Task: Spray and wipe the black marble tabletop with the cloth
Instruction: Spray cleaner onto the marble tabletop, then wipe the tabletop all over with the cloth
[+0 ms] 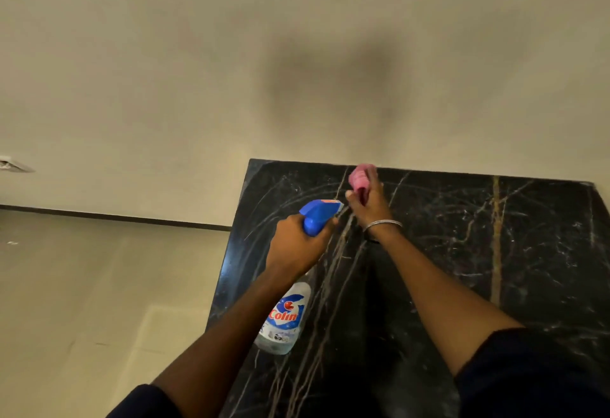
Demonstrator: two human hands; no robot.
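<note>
Dark sleeves (528, 374) at 5 and 7 o'clock of the view, with both forearms reaching forward over the black marble tabletop (528, 252).

Spray bottle (285, 317), 6 to 7 o'clock, held clear above the left part of the slab. It has a clear plastic body and a "Colin" label, and the liquid level cannot be read. Likely light and rigid, and slick wherever it is wet. The neck under the blue trigger head (318, 216) is the place to hold it.

Left hand (297, 247) is there already, fingers wrapped round the neck. The trigger finger is hidden. The nozzle points to 1 o'clock, toward the other hand.

Right hand (366, 206), just beyond the nozzle, wears a thin metal bangle (383, 224) at the wrist. Its fingers are closed round a bunched pink cloth (359, 177), which pokes out past the fingertips toward 12 o'clock. Whether the cloth touches the stone cannot be told. It looks soft and limp with next to no weight, so it wants flattening under the palm to cover ground. A wad cleans only a narrow track.

The slab is hard, glossy and veined in white and tan, and probably slippery once sprayed. Pale curved streaks show near its far-left corner, at 11 o'clock from the hands.

Beyond the far edge is a plain beige wall (297, 54). A tiled floor (82, 285) lies at 9 o'clock.
</note>
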